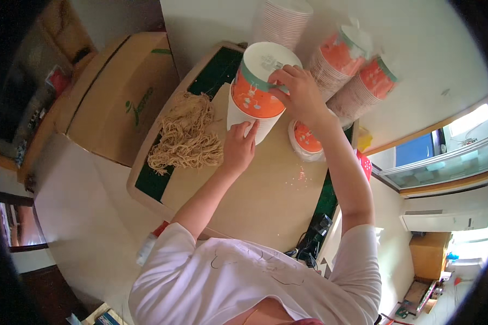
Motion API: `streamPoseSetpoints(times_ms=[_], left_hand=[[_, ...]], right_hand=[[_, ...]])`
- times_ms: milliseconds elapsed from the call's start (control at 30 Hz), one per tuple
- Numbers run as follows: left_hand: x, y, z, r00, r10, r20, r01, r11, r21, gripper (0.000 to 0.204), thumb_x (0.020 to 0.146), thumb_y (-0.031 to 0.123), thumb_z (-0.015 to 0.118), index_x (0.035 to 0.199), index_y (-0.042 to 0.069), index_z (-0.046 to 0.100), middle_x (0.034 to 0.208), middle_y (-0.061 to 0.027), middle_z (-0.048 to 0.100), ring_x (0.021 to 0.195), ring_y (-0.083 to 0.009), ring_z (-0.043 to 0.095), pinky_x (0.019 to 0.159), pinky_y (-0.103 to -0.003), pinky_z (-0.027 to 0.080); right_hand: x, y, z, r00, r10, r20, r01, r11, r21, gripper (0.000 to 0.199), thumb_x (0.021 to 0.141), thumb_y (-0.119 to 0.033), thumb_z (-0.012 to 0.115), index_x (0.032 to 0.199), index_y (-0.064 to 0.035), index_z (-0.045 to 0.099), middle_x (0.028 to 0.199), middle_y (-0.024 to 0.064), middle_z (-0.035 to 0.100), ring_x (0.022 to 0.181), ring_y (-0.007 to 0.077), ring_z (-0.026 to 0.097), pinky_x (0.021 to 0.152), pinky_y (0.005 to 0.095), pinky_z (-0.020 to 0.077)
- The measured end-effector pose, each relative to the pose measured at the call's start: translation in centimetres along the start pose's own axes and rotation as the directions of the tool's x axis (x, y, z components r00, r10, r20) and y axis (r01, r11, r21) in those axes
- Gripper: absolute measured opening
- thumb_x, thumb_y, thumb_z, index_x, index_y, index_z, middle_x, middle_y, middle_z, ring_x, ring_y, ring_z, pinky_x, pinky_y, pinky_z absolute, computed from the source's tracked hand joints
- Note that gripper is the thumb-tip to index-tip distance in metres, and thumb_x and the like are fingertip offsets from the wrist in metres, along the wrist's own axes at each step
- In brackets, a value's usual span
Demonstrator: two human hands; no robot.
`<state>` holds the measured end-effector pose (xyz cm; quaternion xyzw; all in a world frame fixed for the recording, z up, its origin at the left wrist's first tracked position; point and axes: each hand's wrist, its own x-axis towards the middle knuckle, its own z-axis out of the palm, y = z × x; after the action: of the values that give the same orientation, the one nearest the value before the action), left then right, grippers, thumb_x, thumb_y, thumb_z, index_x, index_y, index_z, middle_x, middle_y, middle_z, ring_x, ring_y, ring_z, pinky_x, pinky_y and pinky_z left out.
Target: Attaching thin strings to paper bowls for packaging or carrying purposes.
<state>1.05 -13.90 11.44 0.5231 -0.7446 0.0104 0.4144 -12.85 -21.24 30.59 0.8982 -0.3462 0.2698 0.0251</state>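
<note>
A stack of nested paper tubs [253, 96] stands bottom-up at the far middle of the table, its top tub orange with a green band and a white round base. Pinched fingers of my right hand [301, 93] grip the green band at the right edge of that top tub. Lower down, my left hand [239, 145] is closed against the stack's white rims, index finger pointing up along them. A wrapped orange tub [307, 138] sits just right of the stack. Left of it lies a tangled heap of tan twine [188, 135].
More tub stacks [336, 59] rise along the wall behind and to the right. A large cardboard box [122, 97] stands left of the table [238, 206]. Black cables and an adapter [320, 227] lie at the table's near right corner. Small orange specks [302, 174] dot the tabletop.
</note>
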Motion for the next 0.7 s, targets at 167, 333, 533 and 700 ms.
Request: streamPoseSetpoints(times_ms=[167,333,533,700], left_hand=[[0.2,0.1,-1.2,0.999,0.032,0.014,-0.034,0.985,0.166,0.054,0.073,0.005,0.056,0.126,0.011,0.049,0.103,-0.0119,0.050,0.091,-0.0281,0.049,0.074,-0.041,0.043],[0.3,0.2,-1.2,0.997,0.070,-0.027,-0.061,0.967,0.247,0.047,0.076,0.008,0.053,0.123,0.013,0.051,0.098,-0.0098,0.050,0.086,-0.0257,0.049,0.066,-0.040,0.040],[2.2,1.1,-2.3,0.991,0.109,-0.078,-0.091,0.975,0.202,0.030,0.074,0.010,0.054,0.104,0.005,0.058,0.094,-0.0089,0.050,0.088,-0.0254,0.049,0.066,-0.039,0.040],[4.6,-0.3,-1.7,0.965,0.234,0.118,-0.260,0.918,0.298,0.024,0.076,0.012,0.052,0.097,0.001,0.057,0.098,-0.0116,0.051,0.095,-0.0281,0.049,0.077,-0.042,0.042]], right_hand=[[0.1,0.0,0.0,1.000,0.022,0.006,-0.023,0.992,0.122,0.011,0.074,-0.009,0.063,0.083,-0.0048,0.057,0.084,0.0107,0.057,0.087,0.0317,0.053,0.077,0.0402,0.0435],[1.3,-0.9,-1.5,0.999,0.035,0.001,-0.034,0.981,0.193,0.009,0.075,-0.005,0.061,0.083,-0.0027,0.058,0.083,0.0130,0.058,0.084,0.0334,0.054,0.074,0.0405,0.0445],[2.3,0.6,-4.3,0.989,0.067,-0.132,-0.045,0.986,0.162,0.013,0.075,-0.005,0.062,0.088,-0.0023,0.061,0.085,0.0120,0.062,0.082,0.0257,0.059,0.074,0.0356,0.0469],[3.7,-1.8,-16.2,0.912,0.124,-0.392,-0.026,0.969,0.246,0.012,0.080,-0.002,0.061,0.091,-0.0005,0.063,0.082,0.0051,0.065,0.076,0.0099,0.058,0.074,0.0249,0.0469]])
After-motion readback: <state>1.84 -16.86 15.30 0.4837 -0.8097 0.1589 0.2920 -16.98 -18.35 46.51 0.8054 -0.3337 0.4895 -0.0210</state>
